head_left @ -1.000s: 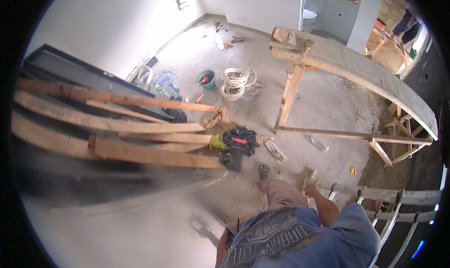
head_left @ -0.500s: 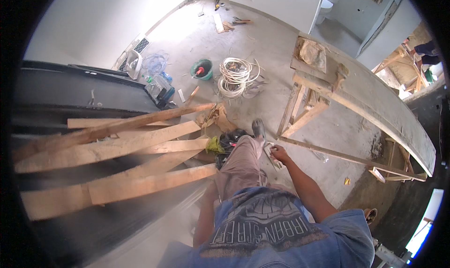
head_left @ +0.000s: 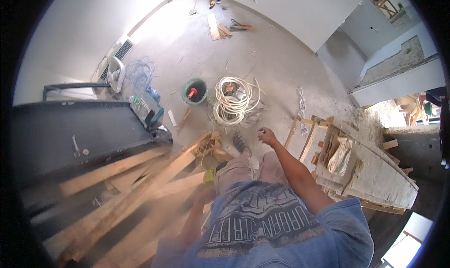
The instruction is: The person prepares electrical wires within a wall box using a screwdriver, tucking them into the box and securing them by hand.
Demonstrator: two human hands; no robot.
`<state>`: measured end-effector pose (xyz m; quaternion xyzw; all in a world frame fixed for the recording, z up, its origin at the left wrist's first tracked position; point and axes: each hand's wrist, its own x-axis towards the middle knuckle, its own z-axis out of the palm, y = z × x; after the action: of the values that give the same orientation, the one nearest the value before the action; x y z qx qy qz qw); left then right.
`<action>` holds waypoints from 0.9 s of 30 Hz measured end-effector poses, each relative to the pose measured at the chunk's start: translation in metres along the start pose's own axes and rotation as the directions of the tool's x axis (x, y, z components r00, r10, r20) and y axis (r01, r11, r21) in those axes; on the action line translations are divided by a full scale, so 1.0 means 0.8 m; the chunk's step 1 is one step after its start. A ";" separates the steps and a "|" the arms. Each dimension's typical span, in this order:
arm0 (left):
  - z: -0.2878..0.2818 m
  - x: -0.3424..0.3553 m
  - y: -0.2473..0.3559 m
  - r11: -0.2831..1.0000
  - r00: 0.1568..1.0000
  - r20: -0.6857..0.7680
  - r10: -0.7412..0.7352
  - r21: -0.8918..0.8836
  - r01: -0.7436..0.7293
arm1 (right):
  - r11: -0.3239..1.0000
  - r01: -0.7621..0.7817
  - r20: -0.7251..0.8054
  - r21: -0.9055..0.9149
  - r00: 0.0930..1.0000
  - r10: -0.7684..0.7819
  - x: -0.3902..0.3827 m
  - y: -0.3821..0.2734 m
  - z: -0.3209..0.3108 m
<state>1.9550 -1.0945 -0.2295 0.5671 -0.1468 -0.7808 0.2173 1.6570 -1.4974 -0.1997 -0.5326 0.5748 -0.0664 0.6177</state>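
Observation:
My right hand point(head_left: 267, 136) is held out ahead of my thighs, its fingers curled. A small pale bit shows at the fingertips, too small to name. Low at my left side, my left hand point(head_left: 205, 193) is blurred beside long wooden boards point(head_left: 136, 193), its fingers unclear. Ahead of my shoe lies a coil of white cable point(head_left: 233, 101). Left of the coil stands a green bucket point(head_left: 195, 91) with a red-handled tool point(head_left: 192, 93) in it.
A rough wooden workbench point(head_left: 370, 167) stands on the right. At the left are a black panel point(head_left: 79, 127), a clear hose coil point(head_left: 139, 73) and a toolbox point(head_left: 151, 109). Farther off lie pliers point(head_left: 239, 25) and wood scraps point(head_left: 213, 26). A doorway opens at far right.
I have stepped forward, so the bucket and cable coil are nearer and the workbench now sits beside me on the right. My right hand has moved slightly up and left in view.

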 end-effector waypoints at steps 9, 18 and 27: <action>-0.089 0.117 0.312 0.903 0.884 -0.439 0.162 0.427 0.046 | 0.972 -0.099 -0.136 0.211 0.982 0.130 0.144 -0.148 -0.154; -0.155 0.374 0.748 0.506 0.602 -0.173 0.779 0.741 -0.442 | 0.662 0.746 0.578 0.077 0.507 -0.639 0.319 -0.511 -0.085; -0.222 0.519 1.105 0.945 0.775 -0.616 0.141 0.317 0.081 | 0.449 0.792 0.709 0.414 0.028 -0.705 0.405 -0.813 -0.169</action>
<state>2.1673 -2.0638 -0.2063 0.8211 -0.2015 -0.5064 0.1696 2.0034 -2.0766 0.1012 -0.7416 -0.1487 -0.0979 0.6468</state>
